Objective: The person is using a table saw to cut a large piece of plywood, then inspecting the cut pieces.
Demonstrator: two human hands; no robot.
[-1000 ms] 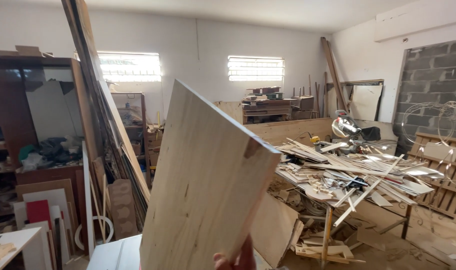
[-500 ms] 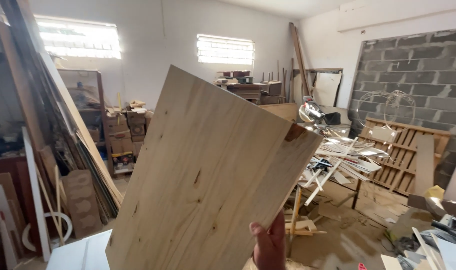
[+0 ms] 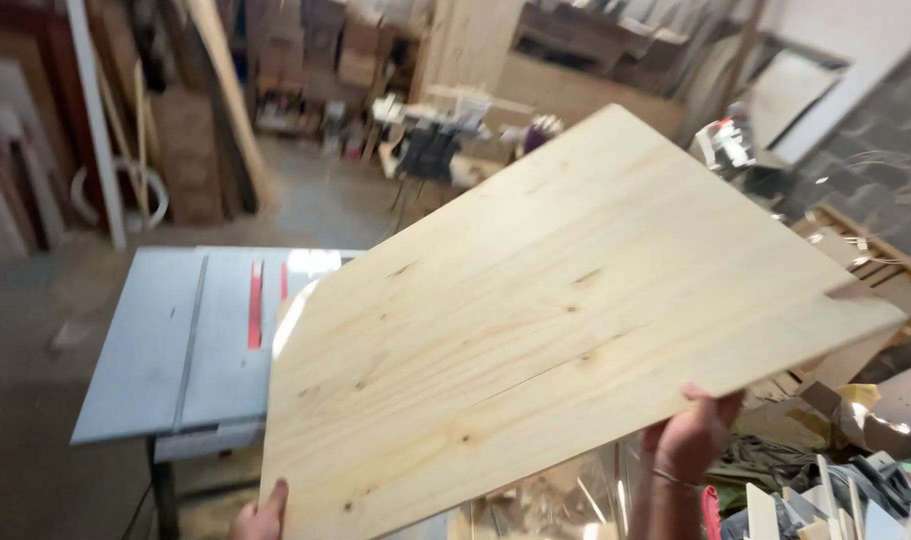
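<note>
A person is holding a pale pine board [image 3: 566, 330] in the air with both hands, tilted so that its far corner is rising to the right. The left hand [image 3: 261, 515] is gripping the near lower corner, with only its fingers showing at the bottom edge; the right hand [image 3: 691, 435] is clasping the board's lower right edge from beneath, thumb on top. Beyond and to the left of the hands, a grey saw tabletop [image 3: 176, 340] with a red insert [image 3: 255, 305] is standing partly under the board's left corner. The board is not resting on the tabletop: judging by this, the carrying is well under way, while any setting down or cutting is still to come. To the right of the right hand, scrap offcuts [image 3: 836, 490] are lying in a heap.
</note>
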